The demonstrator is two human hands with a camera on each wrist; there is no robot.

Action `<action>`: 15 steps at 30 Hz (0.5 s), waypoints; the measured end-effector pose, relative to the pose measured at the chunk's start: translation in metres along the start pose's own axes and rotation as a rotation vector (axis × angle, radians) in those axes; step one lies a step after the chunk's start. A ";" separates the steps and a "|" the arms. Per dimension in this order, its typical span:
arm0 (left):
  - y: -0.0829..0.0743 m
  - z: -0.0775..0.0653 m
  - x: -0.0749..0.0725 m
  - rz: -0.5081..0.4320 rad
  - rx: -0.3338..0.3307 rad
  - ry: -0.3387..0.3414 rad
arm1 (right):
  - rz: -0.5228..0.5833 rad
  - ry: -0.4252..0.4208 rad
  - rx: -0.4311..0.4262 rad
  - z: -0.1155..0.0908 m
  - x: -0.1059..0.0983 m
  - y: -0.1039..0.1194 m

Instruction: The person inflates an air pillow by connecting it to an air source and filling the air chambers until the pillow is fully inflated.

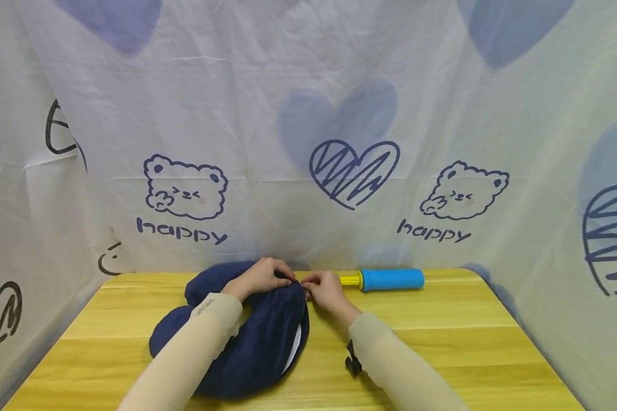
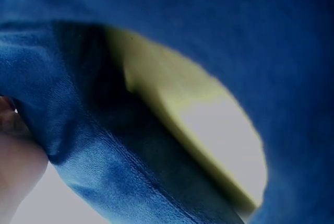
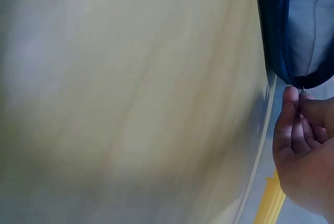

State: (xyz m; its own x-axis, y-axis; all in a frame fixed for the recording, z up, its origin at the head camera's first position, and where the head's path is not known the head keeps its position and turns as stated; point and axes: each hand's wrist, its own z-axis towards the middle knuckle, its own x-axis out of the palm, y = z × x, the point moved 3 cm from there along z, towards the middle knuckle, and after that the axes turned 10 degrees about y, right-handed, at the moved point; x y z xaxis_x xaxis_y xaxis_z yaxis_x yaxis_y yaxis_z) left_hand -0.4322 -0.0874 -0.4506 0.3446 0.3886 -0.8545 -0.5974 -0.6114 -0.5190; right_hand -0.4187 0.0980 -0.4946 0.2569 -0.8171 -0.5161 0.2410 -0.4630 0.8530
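A navy-blue U-shaped neck pillow (image 1: 267, 348) lies at the left middle of the table, its outer seam unzipped along the right side. White inner material (image 3: 308, 25) shows through the gap. At the pillow's far right corner, my left hand (image 1: 262, 276) holds the fabric beside the seam's end. My right hand (image 1: 327, 292) meets it there from the right, pinching a small zipper pull (image 3: 303, 92) between thumb and index finger. Close up in the left wrist view, the blue fabric (image 2: 120, 166) curves around an opening, with part of my left hand at the left edge.
Just right of my right hand lies a hand pump with a blue barrel (image 1: 393, 279) and yellow shaft (image 1: 349, 280), near the back edge of the wooden table (image 1: 442, 337). A printed white curtain (image 1: 267, 114) hangs directly behind the table and along both sides.
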 end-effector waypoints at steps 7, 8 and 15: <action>0.004 0.002 0.003 0.008 -0.001 0.010 | -0.022 0.050 -0.022 -0.008 -0.004 0.000; 0.004 0.002 0.003 0.009 -0.003 0.011 | -0.025 0.053 -0.032 -0.009 -0.004 0.001; 0.007 0.003 0.004 0.007 -0.016 0.020 | -0.040 0.085 -0.066 -0.015 -0.006 0.001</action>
State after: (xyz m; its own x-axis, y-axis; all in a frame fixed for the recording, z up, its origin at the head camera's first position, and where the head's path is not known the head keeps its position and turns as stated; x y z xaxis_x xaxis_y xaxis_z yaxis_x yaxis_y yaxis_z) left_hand -0.4367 -0.0877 -0.4577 0.3551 0.3700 -0.8585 -0.5881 -0.6255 -0.5128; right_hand -0.4059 0.1081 -0.4917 0.3237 -0.7648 -0.5571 0.3133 -0.4689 0.8258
